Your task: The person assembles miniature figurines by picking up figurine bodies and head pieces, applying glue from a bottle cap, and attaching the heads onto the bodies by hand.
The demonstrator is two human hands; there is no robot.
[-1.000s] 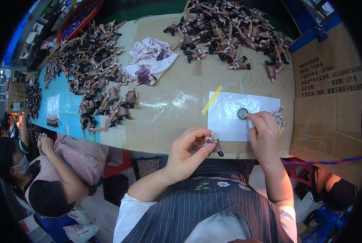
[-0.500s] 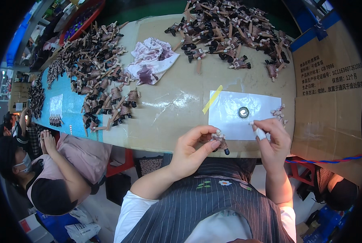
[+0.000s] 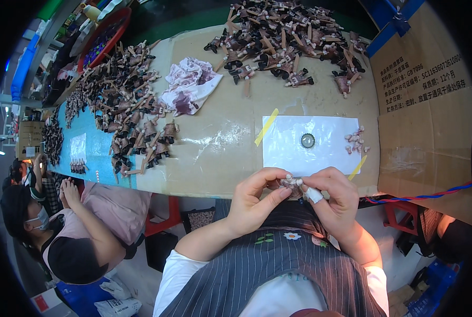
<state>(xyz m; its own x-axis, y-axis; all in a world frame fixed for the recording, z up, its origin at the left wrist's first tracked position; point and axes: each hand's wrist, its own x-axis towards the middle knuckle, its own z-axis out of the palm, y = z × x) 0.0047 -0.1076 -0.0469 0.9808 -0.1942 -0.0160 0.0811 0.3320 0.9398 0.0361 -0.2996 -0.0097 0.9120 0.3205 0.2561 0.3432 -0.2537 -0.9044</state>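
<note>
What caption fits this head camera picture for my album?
Left hand and right hand hold a small brown figurine piece together above the cardboard-covered table, near a white plastic sheet.

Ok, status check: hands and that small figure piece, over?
Left hand and right hand both pinching the small figure piece at the table edge. Nothing blocking.

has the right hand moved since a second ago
Yes. The right hand has come off the white sheet, back toward the body, meeting the left hand at the small figure.
</note>
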